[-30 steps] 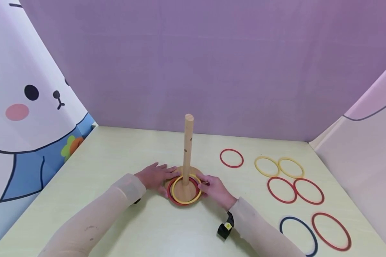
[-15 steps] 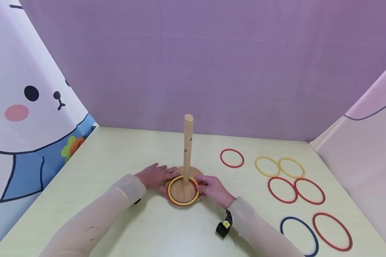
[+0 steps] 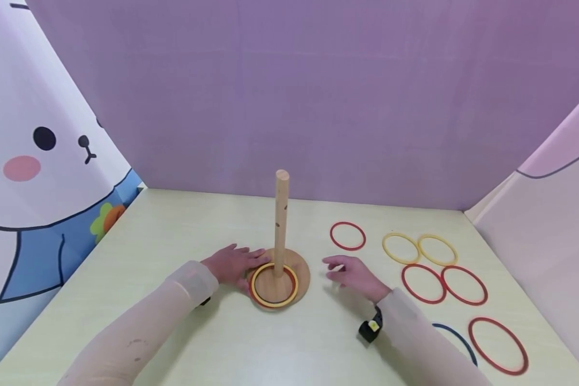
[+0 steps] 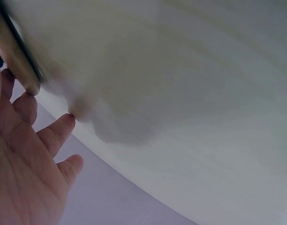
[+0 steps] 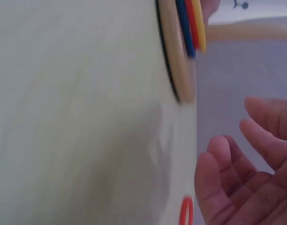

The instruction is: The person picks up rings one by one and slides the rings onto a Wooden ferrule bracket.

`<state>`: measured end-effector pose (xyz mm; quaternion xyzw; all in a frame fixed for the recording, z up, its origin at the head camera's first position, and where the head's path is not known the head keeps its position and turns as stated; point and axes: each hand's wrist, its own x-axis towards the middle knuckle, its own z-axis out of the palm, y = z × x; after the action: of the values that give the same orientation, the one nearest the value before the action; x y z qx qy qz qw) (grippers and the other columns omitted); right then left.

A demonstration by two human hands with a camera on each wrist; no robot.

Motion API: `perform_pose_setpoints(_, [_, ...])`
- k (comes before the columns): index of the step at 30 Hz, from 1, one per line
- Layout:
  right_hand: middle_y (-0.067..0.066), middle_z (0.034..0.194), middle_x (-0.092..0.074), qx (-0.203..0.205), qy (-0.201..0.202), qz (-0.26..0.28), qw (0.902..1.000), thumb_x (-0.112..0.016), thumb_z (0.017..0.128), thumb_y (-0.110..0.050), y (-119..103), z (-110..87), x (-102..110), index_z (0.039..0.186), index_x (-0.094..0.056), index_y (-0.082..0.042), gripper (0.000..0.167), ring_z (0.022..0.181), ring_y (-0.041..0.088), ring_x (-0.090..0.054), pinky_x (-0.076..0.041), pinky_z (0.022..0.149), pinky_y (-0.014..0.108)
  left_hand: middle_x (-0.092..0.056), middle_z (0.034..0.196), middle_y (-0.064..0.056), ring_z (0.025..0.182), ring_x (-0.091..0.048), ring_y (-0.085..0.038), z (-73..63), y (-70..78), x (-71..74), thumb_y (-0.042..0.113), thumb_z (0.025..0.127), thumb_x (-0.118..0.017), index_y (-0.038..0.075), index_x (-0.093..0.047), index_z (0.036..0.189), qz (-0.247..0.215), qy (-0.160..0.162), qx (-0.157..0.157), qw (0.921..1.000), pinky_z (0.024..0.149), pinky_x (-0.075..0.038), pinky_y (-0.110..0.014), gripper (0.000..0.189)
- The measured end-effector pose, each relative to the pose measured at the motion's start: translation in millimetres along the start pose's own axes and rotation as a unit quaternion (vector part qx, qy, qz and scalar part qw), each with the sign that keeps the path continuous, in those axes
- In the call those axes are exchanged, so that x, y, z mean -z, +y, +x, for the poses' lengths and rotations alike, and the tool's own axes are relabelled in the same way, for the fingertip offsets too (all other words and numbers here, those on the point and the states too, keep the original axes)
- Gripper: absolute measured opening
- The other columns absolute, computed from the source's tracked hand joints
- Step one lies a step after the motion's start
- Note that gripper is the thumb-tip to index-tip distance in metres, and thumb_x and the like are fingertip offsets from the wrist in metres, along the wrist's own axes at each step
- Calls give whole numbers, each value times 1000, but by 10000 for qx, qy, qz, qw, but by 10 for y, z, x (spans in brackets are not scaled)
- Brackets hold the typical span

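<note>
A wooden peg (image 3: 281, 220) stands upright on a round wooden base (image 3: 302, 272). Around its foot lies a stack of rings: a yellow ring (image 3: 274, 306) on top, a red ring (image 5: 195, 28) under it, and a blue ring (image 5: 185, 28) below those in the right wrist view. My left hand (image 3: 231, 267) rests at the base's left edge, fingers extended over it and thumb at the near side. In the left wrist view its fingertips touch the base's rim. My right hand (image 3: 354, 276) hovers right of the base, fingers loosely bent, holding nothing.
Beyond my right hand lies a red ring (image 3: 349, 249). Two yellow rings (image 3: 434, 236) and two red rings (image 3: 486, 294) lie farther right. My right sleeve partly covers a blue ring (image 3: 458, 336) near another red ring (image 3: 527, 358). A purple backdrop (image 3: 318, 107) closes the table's back.
The yellow ring has shifted slightly left and settled over the red one. My right hand has let go of it and moved right, away from the base. My left hand stays put.
</note>
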<state>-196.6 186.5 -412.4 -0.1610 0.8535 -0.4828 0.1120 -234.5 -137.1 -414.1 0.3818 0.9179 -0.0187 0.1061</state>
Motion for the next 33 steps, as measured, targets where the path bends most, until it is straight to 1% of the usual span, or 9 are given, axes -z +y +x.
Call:
perform_pose_setpoints(6, [19, 105, -63, -389, 153, -533, 9977, -64, 89, -6, 156, -169, 443, 124, -58, 8, 38, 79, 21, -60, -52, 63, 32, -37, 151, -6, 127, -44, -42, 2, 12, 31, 58, 75, -72, 17, -39, 147, -51, -57, 51, 10000, 104, -31, -60, 89])
perform_pose_setpoints(10, [14, 104, -61, -625, 159, -622, 9960, -63, 91, -8, 243, -296, 701, 126, -56, 7, 39, 82, 22, -58, -51, 65, 34, -36, 152, -5, 129, -42, -41, -1, 26, 66, 58, 74, -73, 18, -38, 148, -80, -152, 91, 9998, 105, -30, -60, 91])
perform_pose_setpoints(13, [14, 104, -60, -765, 160, -710, 9944, -63, 91, -10, 301, -384, 846, 127, -55, 8, 41, 81, 24, -56, -50, 66, 35, -34, 153, -5, 131, -40, -41, -6, 32, 87, 59, 72, -74, 19, -36, 149, -155, -267, 147, 9994, 107, -26, -60, 95])
perform_pose_setpoints(15, [14, 102, -60, -809, 186, -925, 9922, -63, 91, -11, 337, -428, 929, 126, -55, 8, 41, 81, 24, -55, -49, 66, 34, -34, 153, -6, 132, -39, -41, -3, 31, 85, 59, 71, -75, 19, -36, 149, -194, -276, 132, 9993, 108, -25, -60, 96])
perform_pose_setpoints(19, [11, 98, -61, -910, 278, -1528, 9837, -65, 90, -12, 414, -486, 1070, 125, -57, 8, 41, 82, 22, -54, -48, 67, 32, -36, 152, -8, 131, -40, -42, -2, 22, 69, 59, 71, -75, 18, -37, 149, -176, -201, 73, 9996, 108, -25, -60, 96])
perform_pose_setpoints(24, [8, 91, -63, -719, 445, -2260, 9704, -66, 88, -11, 466, -549, 1230, 121, -58, 10, 41, 84, 23, -56, -47, 70, 35, -37, 151, -8, 130, -41, -41, -2, 18, 77, 59, 72, -74, 18, -38, 148, -104, -119, 32, 9999, 107, -27, -60, 93])
perform_pose_setpoints(26, [10, 90, -62, -656, 484, -2375, 9680, -66, 87, -11, 476, -583, 1295, 120, -58, 11, 41, 83, 24, -55, -46, 69, 35, -37, 151, -7, 130, -41, -41, 1, 20, 87, 60, 73, -73, 19, -38, 148, -101, -136, 49, 9998, 107, -27, -60, 93])
perform_pose_setpoints(29, [13, 91, -60, -717, 511, -2396, 9669, -65, 87, -8, 511, -630, 1383, 120, -58, 11, 39, 79, 25, -53, -45, 64, 33, -36, 152, -7, 131, -41, -41, 5, 26, 95, 60, 73, -73, 19, -38, 148, -148, -183, 89, 9997, 108, -26, -59, 93])
perform_pose_setpoints(33, [14, 91, -60, -1005, 438, -2517, 9616, -64, 87, -5, 580, -674, 1483, 119, -59, 10, 35, 77, 24, -52, -46, 62, 33, -35, 152, -5, 132, -40, -40, 16, 22, 73, 61, 72, -73, 20, -37, 149, -130, -235, 140, 9995, 108, -25, -59, 94])
